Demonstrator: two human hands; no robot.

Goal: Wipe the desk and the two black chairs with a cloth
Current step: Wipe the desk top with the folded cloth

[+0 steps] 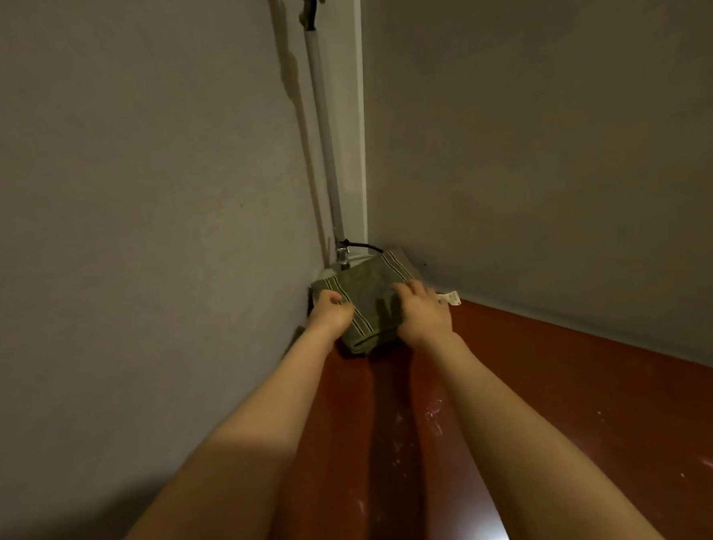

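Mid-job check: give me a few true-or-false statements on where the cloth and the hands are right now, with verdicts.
1. The left hand and right hand both touch the cloth. True.
2. The cloth lies in a corner of the desk. True.
3. The cloth is plain white. False: it is green with stripes.
4. The desk top is black. False: it is reddish-brown.
5. A pipe runs upward behind the cloth. True.

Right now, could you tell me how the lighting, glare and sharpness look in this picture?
Head view: dim, warm light; a bright glare patch on the desk at the bottom edge; dark arm shadows run along it; the pipe casts a shadow on the left wall; the cloth looks slightly soft.
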